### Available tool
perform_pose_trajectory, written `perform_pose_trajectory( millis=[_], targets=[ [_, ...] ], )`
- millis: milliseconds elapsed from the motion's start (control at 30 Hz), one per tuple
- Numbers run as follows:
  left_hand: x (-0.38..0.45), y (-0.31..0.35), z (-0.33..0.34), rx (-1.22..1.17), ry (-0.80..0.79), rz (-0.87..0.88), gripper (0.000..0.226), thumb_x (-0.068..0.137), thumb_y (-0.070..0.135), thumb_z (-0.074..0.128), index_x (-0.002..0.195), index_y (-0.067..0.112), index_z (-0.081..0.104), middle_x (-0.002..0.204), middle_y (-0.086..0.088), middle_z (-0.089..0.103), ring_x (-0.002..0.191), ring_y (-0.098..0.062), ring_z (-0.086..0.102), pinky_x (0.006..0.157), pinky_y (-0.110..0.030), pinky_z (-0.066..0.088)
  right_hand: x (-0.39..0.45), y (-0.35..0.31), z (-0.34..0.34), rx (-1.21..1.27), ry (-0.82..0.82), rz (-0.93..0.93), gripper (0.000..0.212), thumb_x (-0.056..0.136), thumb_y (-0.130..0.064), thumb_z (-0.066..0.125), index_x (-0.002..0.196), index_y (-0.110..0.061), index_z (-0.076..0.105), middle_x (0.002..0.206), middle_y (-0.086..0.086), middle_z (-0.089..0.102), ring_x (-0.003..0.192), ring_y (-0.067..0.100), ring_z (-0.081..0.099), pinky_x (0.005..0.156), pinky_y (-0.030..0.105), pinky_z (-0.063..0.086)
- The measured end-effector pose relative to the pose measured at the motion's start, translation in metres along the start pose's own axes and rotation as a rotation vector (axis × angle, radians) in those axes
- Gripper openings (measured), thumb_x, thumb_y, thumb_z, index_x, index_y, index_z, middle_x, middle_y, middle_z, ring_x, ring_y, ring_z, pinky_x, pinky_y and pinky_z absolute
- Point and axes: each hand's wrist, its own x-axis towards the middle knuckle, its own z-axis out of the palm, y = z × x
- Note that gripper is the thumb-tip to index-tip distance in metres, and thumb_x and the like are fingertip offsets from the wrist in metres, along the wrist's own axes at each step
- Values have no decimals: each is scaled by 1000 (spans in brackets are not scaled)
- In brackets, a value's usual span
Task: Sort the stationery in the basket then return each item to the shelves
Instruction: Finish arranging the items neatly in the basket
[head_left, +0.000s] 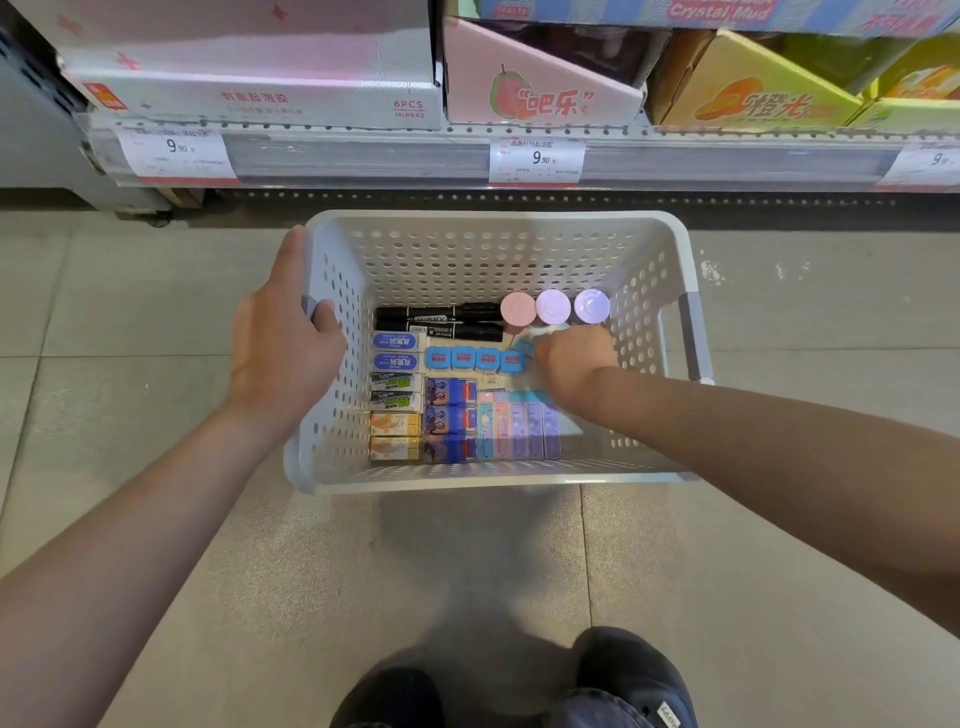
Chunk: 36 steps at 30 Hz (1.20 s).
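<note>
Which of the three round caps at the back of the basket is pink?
The leftmost round cap, beside the black markers, is pink. The other two caps to its right are lilac.

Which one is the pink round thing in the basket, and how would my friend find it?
Look in the white holey basket on the floor, at the far end by the shelf. Three round caps stand in a row there, just right of the two black markers. The pink cap is the leftmost, next to the markers; the two lilac caps sit to its right.
</note>
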Motion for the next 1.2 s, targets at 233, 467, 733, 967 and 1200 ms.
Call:
perform_pose_trajectory(
  millis=[233,467,733,967,1200],
  targets=[
    [-1,2,-1,10,1,22,64,94,6,48,150,18,22,70,-15,49,54,-22,47,56,-45,50,5,-3,9,56,69,-4,25,94,-14,42,117,-19,52,101,-1,65,89,20,63,60,25,36],
    [-1,2,-2,4,-9,8,64,94,7,47,151,21,20,77,-21,54,58,-31,54,57,-50,54,5,-3,4,132,77,10,31,91,-16,45,120,-22,53,102,1,66,91,21,64,57,23,35],
    [-1,3,0,12,11,27,63,95,8,49,151,17,21,90,-9,52,69,-24,56,63,-37,48,-19,31,-56,24,-161,-100,16,88,-23,51,100,-13,56,97,4,59,96,25,60,58,23,39],
    [-1,1,1,0,10,18,64,95,7,48,151,17,20,92,-6,54,67,-21,54,63,-34,44,-7,30,-34,83,-573,-253,25,90,-15,54,108,-4,68,88,5,69,73,18,56,57,21,42],
    [0,-2,2,-8,5,25,64,94,7,47,151,19,20,78,-10,52,58,-18,47,57,-32,42,-5,12,-13,-80,-434,-213,32,89,-26,62,115,-8,59,98,2,58,94,24,59,88,37,50]
  ],
)
